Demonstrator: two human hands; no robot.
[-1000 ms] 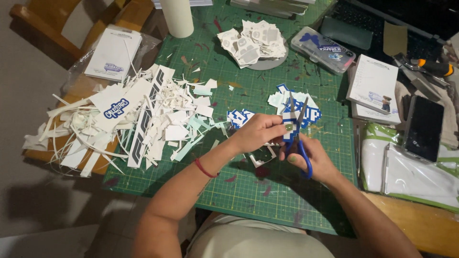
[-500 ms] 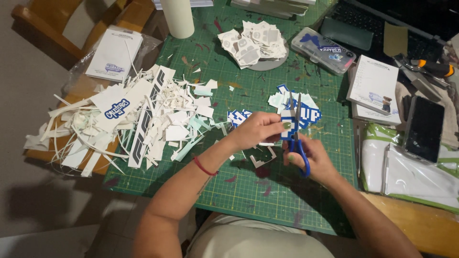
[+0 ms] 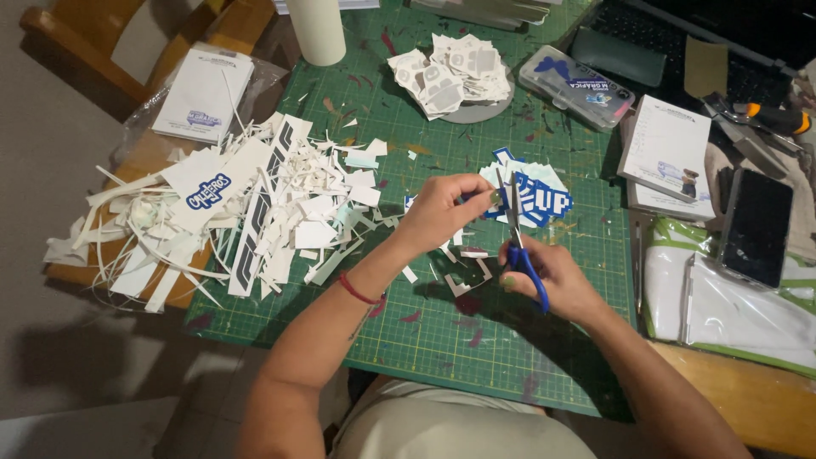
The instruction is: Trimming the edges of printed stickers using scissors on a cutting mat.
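Right hand (image 3: 544,276) is wrapped around a pair of blue-handled scissors (image 3: 520,242), fingers through the loops, blades pointing up and away from the body toward the left hand. Left hand (image 3: 446,212) is pinching a small blue and white sticker piece (image 3: 478,197) between thumb and fingertips, right at the scissor blades, so both hands are gripping something, nothing loose. All of this sits over the middle of a green cutting mat (image 3: 425,331) with a grid on it. Just past the blades there's a little stack of blue and white cut-out stickers (image 3: 535,191) lying on the mat, and a few white offcuts (image 3: 463,268) sit under the hands. Off to the left is a big messy heap of white paper scraps (image 3: 255,212), strips and backing bits spilling over the mat edge onto the wooden table. Further back there's a grey round dish (image 3: 476,106) piled with cut white stickers, a clear plastic case (image 3: 576,85) beside it, and a white cylinder (image 3: 316,30) at the top edge. To the right: a white notepad (image 3: 667,149), a black phone (image 3: 756,225), and a utility knife with an orange grip (image 3: 765,119). There's a red band (image 3: 357,291) on the left wrist.
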